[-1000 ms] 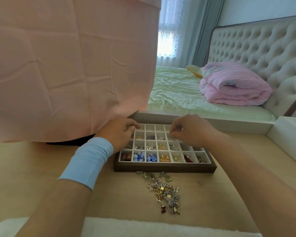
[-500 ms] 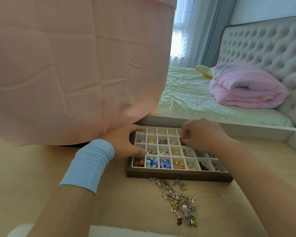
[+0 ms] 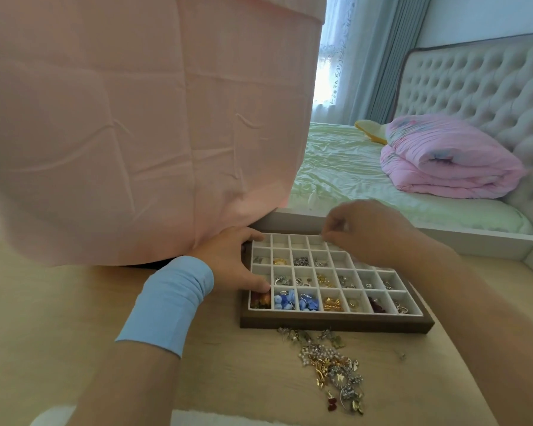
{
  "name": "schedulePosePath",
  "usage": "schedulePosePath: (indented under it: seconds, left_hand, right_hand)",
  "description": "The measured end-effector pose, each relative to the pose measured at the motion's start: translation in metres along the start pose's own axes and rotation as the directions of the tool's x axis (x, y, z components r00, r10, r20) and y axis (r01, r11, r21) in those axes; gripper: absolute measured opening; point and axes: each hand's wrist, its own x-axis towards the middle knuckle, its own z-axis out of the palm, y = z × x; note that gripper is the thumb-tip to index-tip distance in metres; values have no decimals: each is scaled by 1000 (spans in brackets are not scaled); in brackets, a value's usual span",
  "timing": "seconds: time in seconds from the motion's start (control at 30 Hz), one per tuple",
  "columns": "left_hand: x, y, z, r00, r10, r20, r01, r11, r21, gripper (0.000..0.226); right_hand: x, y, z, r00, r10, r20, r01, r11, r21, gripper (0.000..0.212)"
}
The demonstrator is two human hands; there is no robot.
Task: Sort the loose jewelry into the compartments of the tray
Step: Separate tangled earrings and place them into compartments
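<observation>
1. Divided tray (image 3: 336,323), centre frame on bench (image 3: 68,315): nearer rows were stocked, farthest row vacant.
2. Heap of loose jewelry (image 3: 330,365), lower centre: remained unsorted.
3. Hands: left hand (image 3: 228,262) gripped tray's left edge; right hand (image 3: 366,232) pinched over far row, contents indiscernible.

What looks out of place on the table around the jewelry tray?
A tangled pile of jewelry lies loose on the table in front of the tray, with one small piece apart to its right. Nothing looks damaged.

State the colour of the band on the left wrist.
Light blue; the wristband shows plainly in the head view.
</observation>
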Motion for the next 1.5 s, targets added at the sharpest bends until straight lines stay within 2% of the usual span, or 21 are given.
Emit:
schedulePosePath:
  seconds: [0.1, 0.23, 0.37, 0.57, 0.87, 0.93, 1.0, 1.07, 1.13, 1.27, 1.4, 1.43, 1.5]
  left_hand:
    - [0, 0, 0, 1000, -8, -4, 8, 1000, 22, 96]
    - [0, -1, 0, 1000, -9, -10, 9, 1000, 21, 102]
    - [1, -2, -1, 1000, -8, -13, 8, 1000, 10, 104]
    - [-1, 1, -2, 1000, 14, -10, -14, 1000, 0, 95]
    - [-1, 4, -3, 1000, 25, -5, -24, 999, 21, 94]
    - [-1, 5, -3, 1000, 18, 6, -18, 999, 28, 97]
    - [-2, 6, -4, 1000, -3, 13, 2, 998, 60, 100]
    - [-2, 8, -4, 1000, -27, 12, 25, 994, 105, 100]
    - [-1, 13, -5, 1000, -15, -14, 17, 989, 149, 91]
    - [-10, 36, -4, 991, 92, -99, -78, 987, 139, 55]
    - [-33, 62, 11, 978, 206, -42, -198, 969, 146, 21]
    - [-39, 65, 15, 976, 217, -17, -209, 959, 192, 18]
    - [-49, 66, 23, 974, 224, 25, -220, 921, 323, 27]
  right_hand:
    - [12, -35, 2, 994, -97, 41, 92, 989, 118, 10]
    - [28, -68, 18, 977, -178, 121, 172, 984, 55, 11]
    - [38, -81, 25, 964, -151, 220, 179, 978, -111, 18]
    - [50, -97, 25, 963, -117, 244, 187, 940, -285, 20]
    - [61, -108, 24, 931, -56, 360, 177, 933, -313, 27]
    - [58, -107, 22, 933, -70, 353, 183, 937, -298, 24]
    - [51, -102, 18, 958, -79, 277, 154, 953, -262, 12]
    - [39, -93, 8, 979, -81, 189, 119, 972, -203, 14]
    - [21, -83, -2, 987, -88, 134, 106, 985, -133, 17]
    - [-35, -67, -15, 989, -112, 98, 112, 994, -4, 16]
    - [-80, -48, -6, 979, -160, 128, 159, 987, 22, 12]
    - [-86, -43, -1, 977, -166, 132, 166, 986, 11, 12]
    - [-95, -36, 10, 973, -180, 142, 183, 983, -9, 16]
